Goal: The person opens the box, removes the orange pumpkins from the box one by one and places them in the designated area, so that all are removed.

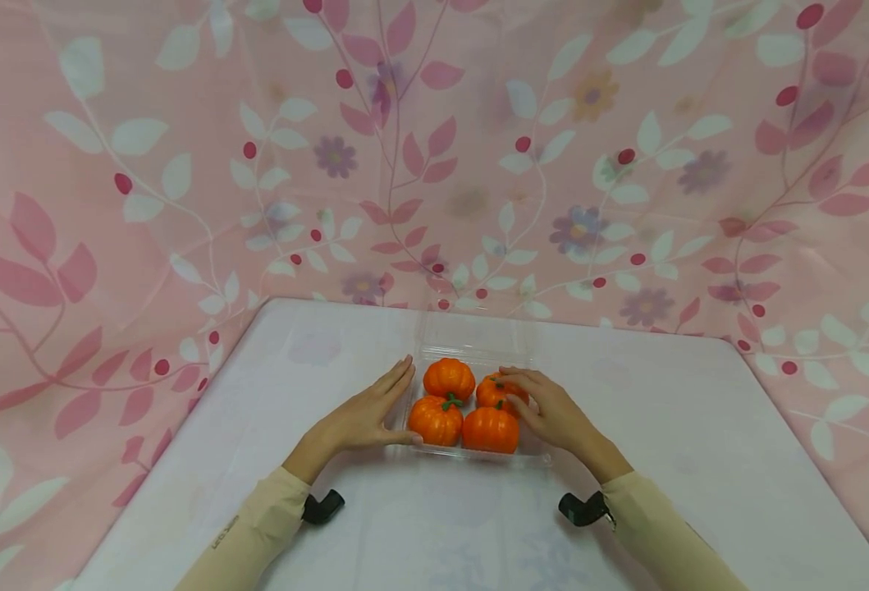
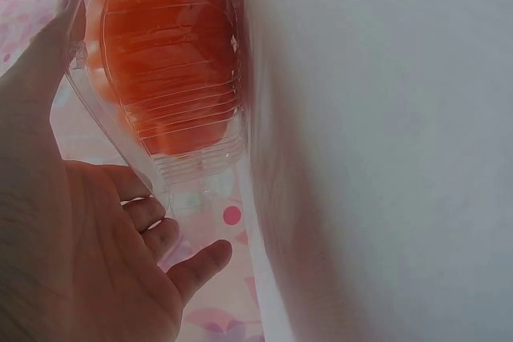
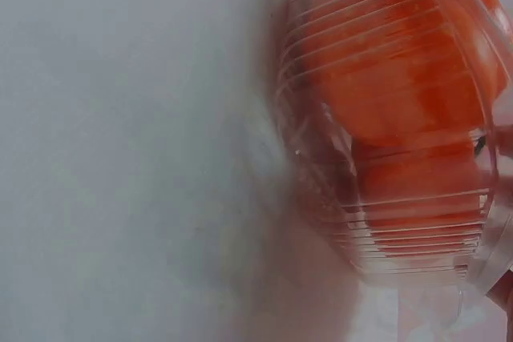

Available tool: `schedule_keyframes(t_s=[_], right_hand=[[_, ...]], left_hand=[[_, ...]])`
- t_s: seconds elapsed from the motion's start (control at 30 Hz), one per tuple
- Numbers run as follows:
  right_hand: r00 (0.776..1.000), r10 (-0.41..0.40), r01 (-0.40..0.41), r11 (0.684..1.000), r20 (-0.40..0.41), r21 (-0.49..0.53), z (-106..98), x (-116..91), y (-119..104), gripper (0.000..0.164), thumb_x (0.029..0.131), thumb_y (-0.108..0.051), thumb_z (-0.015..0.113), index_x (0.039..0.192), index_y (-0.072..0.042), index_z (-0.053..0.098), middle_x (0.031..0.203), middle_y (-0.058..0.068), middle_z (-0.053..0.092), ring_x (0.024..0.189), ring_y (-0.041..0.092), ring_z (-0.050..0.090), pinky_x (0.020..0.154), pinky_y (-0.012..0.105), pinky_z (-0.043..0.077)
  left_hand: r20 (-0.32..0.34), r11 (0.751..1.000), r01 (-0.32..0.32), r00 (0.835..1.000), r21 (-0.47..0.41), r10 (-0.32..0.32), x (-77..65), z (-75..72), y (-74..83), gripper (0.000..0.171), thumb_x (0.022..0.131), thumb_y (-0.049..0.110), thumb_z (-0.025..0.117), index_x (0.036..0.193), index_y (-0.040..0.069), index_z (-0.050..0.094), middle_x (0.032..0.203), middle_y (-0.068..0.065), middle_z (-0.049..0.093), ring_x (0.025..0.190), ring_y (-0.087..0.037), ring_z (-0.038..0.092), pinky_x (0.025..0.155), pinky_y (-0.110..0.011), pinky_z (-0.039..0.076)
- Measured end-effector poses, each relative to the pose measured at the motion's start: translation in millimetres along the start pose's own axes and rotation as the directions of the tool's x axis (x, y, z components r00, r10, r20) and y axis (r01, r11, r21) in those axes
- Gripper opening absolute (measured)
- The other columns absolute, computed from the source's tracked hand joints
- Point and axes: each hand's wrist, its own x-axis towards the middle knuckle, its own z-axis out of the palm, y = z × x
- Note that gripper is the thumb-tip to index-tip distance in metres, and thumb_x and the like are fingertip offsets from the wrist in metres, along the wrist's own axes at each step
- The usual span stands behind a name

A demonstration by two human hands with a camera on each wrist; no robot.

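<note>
Clamshell (image 1: pixel 478 456) of clear ridged plastic, one, on the white counter (image 1: pixel 404 525), lid (image 1: pixel 478 335) folded back. Holds four orange pumpkins (image 1: pixel 436 423), two by two. Two hands alongside: left hand (image 1: pixel 363 416) along its left side, fingers nearly straight, thumb apart; right hand (image 1: pixel 558 414) over the rear-right pumpkin (image 1: pixel 491 394), fingers bent, cannot tell if clamped.

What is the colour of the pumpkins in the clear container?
The pumpkins are orange; head view shows best.

4 glossy orange pumpkins (image 1: pixel 436 423) inside a clear, open container (image 1: pixel 534 451)
</note>
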Motion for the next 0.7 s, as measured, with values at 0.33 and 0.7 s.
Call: schedule_keyframes(t_s=[0.33, 0.7], right_hand=[[0.997, -0.045, 0.044, 0.999, 0.058, 0.02, 3.7, -3.7, 6.5, 0.033, 0.099, -0.013, 0.056, 0.13, -0.009, 0.064, 0.141, 0.007, 0.057, 0.134, 0.031, 0.046, 0.111, 0.053, 0.038], [0.968, -0.149, 0.163, 0.985, -0.201, 0.053, -0.6, -0.8, 3.2, 0.054, 0.079, -0.006, 0.081, 0.13, -0.005, 0.063, 0.137, 0.012, 0.058, 0.132, 0.038, 0.048, 0.115, 0.032, 0.036]], left_hand=[[-0.002, 1.0, -0.002, 1.0, -0.011, 0.002, -0.2, -0.9, 2.2, 0.117, 0.078, 0.074, 0.062, 0.158, 0.006, 0.011, 0.166, -0.009, 0.005, 0.153, -0.024, 0.01, 0.119, -0.046, 0.028], [0.001, 1.0, 0.0, 1.0, -0.014, 0.0, -0.2, -0.6, 1.6, 0.117, 0.078, 0.074, 0.062, 0.158, 0.007, 0.011, 0.166, -0.008, 0.004, 0.153, -0.024, 0.009, 0.119, -0.045, 0.027]])
